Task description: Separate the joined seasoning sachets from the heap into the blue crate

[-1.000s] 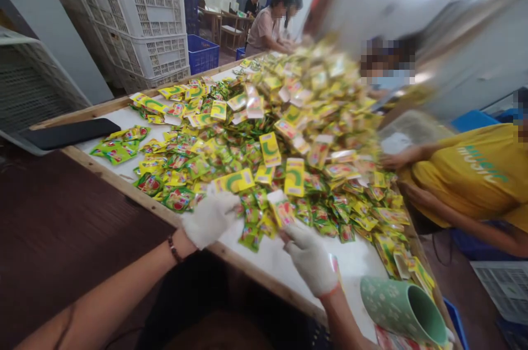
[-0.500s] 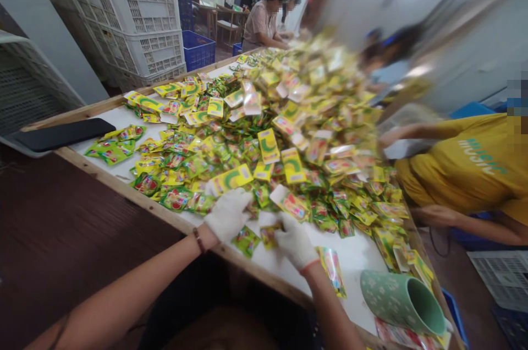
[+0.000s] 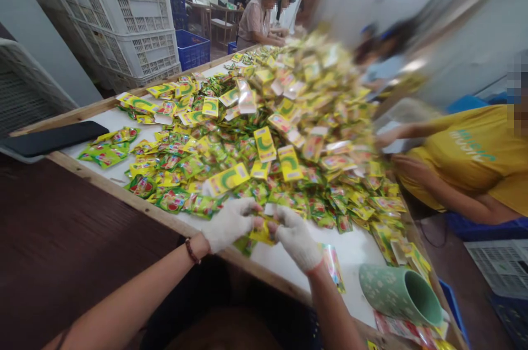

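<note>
My left hand, in a white glove with bare fingertips, has its fingers closed at the left side of a small yellow packet. My right hand, gloved the same way, pinches that packet from the right. Both hands meet just above the white tabletop near its front edge. A white flap shows beside my right fingers; what it belongs to is partly hidden. Under my left hand lies a green packet, partly covered. Beyond my hands spreads a heap of small green packets and yellow boxes.
A green patterned mug lies on its side at the right, near a flat packet. At the left corner rests a black phone. White crates are stacked beyond. A person in a yellow shirt works at the right; others sit farther back.
My left hand has moved right and met my right hand at the yellow packet. The green packet between them is now mostly covered. The yellow-shirted person's lower hand has risen.
</note>
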`<state>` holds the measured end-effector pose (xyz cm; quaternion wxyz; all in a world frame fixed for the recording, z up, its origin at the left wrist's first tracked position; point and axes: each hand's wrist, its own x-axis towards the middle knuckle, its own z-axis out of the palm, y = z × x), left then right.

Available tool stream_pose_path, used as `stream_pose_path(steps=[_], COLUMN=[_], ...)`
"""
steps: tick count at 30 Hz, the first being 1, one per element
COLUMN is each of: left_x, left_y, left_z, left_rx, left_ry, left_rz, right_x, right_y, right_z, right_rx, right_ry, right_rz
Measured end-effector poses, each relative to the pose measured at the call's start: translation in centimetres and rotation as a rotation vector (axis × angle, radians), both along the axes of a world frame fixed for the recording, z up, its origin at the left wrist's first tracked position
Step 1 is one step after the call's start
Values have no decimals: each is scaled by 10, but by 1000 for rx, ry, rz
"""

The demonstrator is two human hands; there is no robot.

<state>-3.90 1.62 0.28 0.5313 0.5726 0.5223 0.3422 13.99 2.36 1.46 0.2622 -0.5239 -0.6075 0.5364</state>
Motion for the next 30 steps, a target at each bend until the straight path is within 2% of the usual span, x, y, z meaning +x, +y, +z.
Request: stream_pose_path(steps=[4, 7, 9, 12, 14, 15, 16, 18, 22, 24, 26, 30], left_x=[4, 3, -4, -25, -40, -47, -52, -55, -42, -34, -32, -41], left_y=[-5, -4, 3, 22, 37, 43, 47, 48, 24, 8, -4, -11], left_z=[1, 8, 14, 22, 26, 27, 27, 27, 21, 15, 8, -5], left_rx=[36, 60, 178, 386, 393, 377, 365, 368, 317, 236, 151, 74], left_ry=[105, 176, 330, 707, 877, 886, 836, 582, -235, -512, -599, -535], left_rz=[21, -3, 58, 232, 262, 261, 263, 260, 126, 50, 35, 129], right_x=[-6, -6, -4, 2, 3, 3, 2, 0, -5, -6, -7, -9], right_y=[-13, -21, -23, -23, -24, -25, -26, -27, -24, -20, -18, -19], right_z=[-1, -6, -12, -19, -20, -19, -18, -15, -10, -11, -14, -19], right_rx=[97, 0, -50, -35, -59, -86, -115, -173, -386, -503, -546, -533], right_ry=[6, 33, 7, -20, 22, 71, 139, 315, 679, 772, 786, 788], right_rz=[-78, -46, -50, -94, -117, -127, -134, -158, -246, -258, -291, -382])
